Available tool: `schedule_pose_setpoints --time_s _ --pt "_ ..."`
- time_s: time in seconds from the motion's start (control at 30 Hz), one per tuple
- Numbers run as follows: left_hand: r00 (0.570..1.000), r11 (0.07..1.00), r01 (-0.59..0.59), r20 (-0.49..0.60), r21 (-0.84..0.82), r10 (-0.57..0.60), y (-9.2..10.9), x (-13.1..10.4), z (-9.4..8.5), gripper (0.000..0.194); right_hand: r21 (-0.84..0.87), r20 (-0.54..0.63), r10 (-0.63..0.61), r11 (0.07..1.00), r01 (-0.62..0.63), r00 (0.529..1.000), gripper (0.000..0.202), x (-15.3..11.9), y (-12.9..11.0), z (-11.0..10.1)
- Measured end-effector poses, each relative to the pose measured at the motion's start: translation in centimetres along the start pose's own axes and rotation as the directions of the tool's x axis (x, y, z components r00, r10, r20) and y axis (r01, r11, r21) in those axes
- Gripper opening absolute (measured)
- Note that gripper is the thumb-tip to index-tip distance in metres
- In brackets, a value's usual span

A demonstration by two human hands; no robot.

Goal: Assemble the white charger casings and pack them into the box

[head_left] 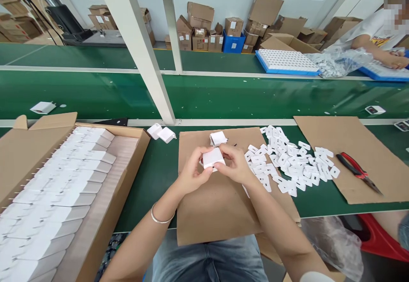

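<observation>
A white plug adapter (213, 157) is held over the cardboard sheet (217, 214) between my two hands. My left hand (195, 167) grips its left side, and my right hand (235, 162) closes on its right side, both thumbs at the near edge. Just beyond them another white adapter (217, 138) lies on the cardboard. Two more white adapters (166, 134) rest on the green table to the left. Right of my hands spreads a heap of small white plastic plates (287, 158) with slots in them.
An open carton (128, 179) with rows of white adapters stands at the left. Red-and-black pliers (358, 169) lie on a second cardboard sheet (383, 162). A white post (140, 47) rises behind the table. Across the green conveyor, a person (367, 39) works beside a blue-edged tray (287, 61).
</observation>
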State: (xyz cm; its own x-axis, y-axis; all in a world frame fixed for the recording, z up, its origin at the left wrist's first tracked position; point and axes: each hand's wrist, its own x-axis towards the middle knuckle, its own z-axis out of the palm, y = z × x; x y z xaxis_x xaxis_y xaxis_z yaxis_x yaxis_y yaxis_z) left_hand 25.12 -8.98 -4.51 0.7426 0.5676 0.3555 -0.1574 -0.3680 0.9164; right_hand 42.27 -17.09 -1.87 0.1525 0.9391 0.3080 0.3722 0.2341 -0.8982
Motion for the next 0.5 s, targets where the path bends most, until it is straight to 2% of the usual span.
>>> schedule_pose_setpoints --time_s 0.13,0.37,0.5 --pt "1.000 0.998 0.015 -0.026 -0.059 -0.017 -0.1 0.1 0.1 0.044 0.008 -0.064 0.037 0.999 -0.037 0.997 0.042 0.0 0.0 0.7" --pt "0.990 0.987 0.131 -0.034 -0.094 -0.135 -0.2 0.7 0.2 0.042 0.040 -0.083 0.245 0.969 -0.243 0.966 0.051 0.2 0.5 1.2" --pt "0.989 0.975 0.134 -0.033 -0.178 -0.142 -0.4 1.0 0.2 0.042 0.007 -0.092 0.277 0.961 -0.278 0.956 0.050 0.2 0.6 1.2"
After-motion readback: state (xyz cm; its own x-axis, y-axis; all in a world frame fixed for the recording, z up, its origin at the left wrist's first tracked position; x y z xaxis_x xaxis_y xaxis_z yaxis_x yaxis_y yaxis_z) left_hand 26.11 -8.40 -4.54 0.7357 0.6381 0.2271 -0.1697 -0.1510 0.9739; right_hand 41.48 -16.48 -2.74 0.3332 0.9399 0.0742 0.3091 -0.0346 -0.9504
